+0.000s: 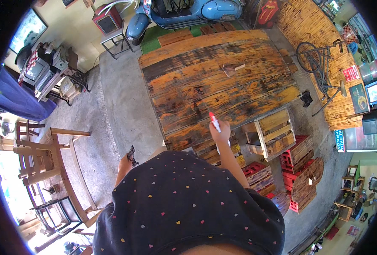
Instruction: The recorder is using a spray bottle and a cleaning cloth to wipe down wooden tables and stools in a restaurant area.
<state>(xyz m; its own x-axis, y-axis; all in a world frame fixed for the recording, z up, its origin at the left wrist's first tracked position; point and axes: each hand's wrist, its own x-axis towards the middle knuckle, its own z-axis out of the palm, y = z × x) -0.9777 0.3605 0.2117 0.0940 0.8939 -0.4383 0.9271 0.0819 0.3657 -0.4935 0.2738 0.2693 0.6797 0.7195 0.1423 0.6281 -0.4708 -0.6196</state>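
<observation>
My right hand [222,134] is closed around a white spray bottle with a red nozzle [214,121], near the close edge of the table. The lower part of the bottle is partly hidden by the hand and forearm. Below it, my left hand [124,164] hangs beside my body, off the table's left side, gripping a dark, crumpled cloth [131,155]. Before me stretches a worn wooden plank table [182,92], orange-brown with blackened patches. A small wooden stand [231,69] sits towards its far right part.
A slatted wooden crate chair [273,134] stands against the table's near right edge. Red crates with wooden tops [303,178] are behind it. A blue scooter [182,16] is parked past the far edge. Wooden chairs [37,159] stand at left. Dark cloth [306,98] lies on the floor.
</observation>
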